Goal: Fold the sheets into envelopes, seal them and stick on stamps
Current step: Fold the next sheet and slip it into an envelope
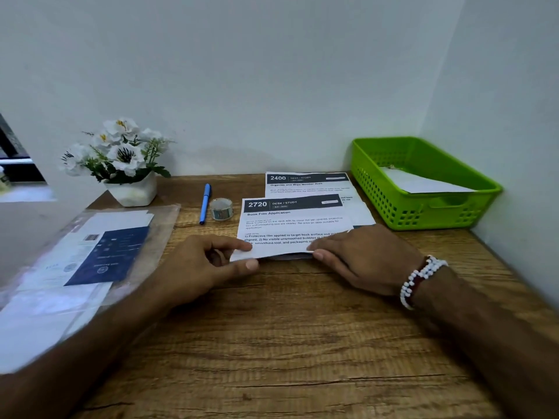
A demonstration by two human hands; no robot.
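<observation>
A printed sheet headed "2720" lies on the wooden desk with its near edge lifted off the wood. My left hand pinches the sheet's near left corner between thumb and forefinger. My right hand, with a white bead bracelet at the wrist, pinches the near right corner. A second sheet headed "2400" lies under and behind the first. A small roll of tape stands to the left of the sheets.
A blue pen lies beside the tape. A green plastic basket at the back right holds a folded white paper. A white flower pot stands back left. A clear plastic sleeve with papers covers the left side.
</observation>
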